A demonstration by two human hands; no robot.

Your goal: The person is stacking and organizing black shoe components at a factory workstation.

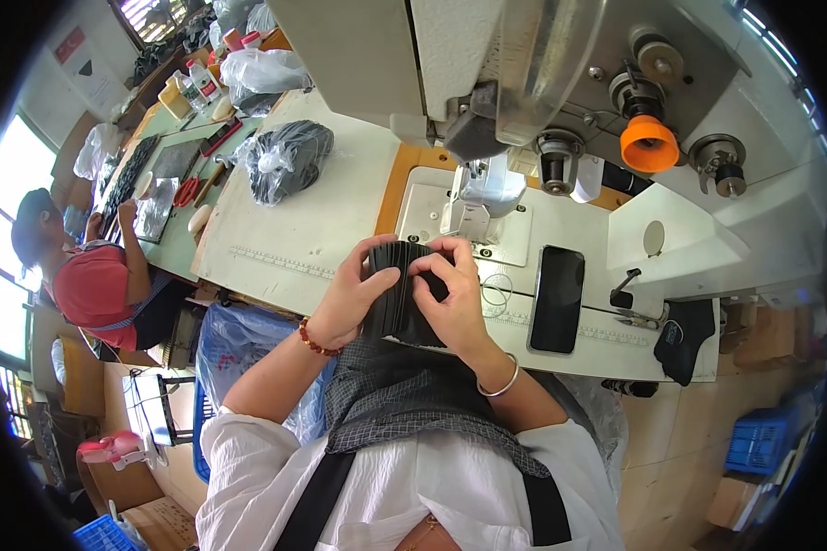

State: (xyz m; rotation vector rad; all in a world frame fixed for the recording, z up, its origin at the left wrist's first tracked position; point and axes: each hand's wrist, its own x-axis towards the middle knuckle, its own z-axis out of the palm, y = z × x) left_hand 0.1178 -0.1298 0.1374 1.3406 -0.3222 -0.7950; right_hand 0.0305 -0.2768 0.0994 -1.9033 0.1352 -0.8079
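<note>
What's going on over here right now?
The left hand holds a stack of thin black pieces at the front edge of the table, before a machine; the right hand is on it too. A phone lies to the right. Off to the left is a co-worker in red.

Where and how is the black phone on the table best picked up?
Probably by both long edges near its close end, with the right hand coming from the wearer's side: the phone lies flat, that end near the table's front edge; the machine looms beyond.
</note>
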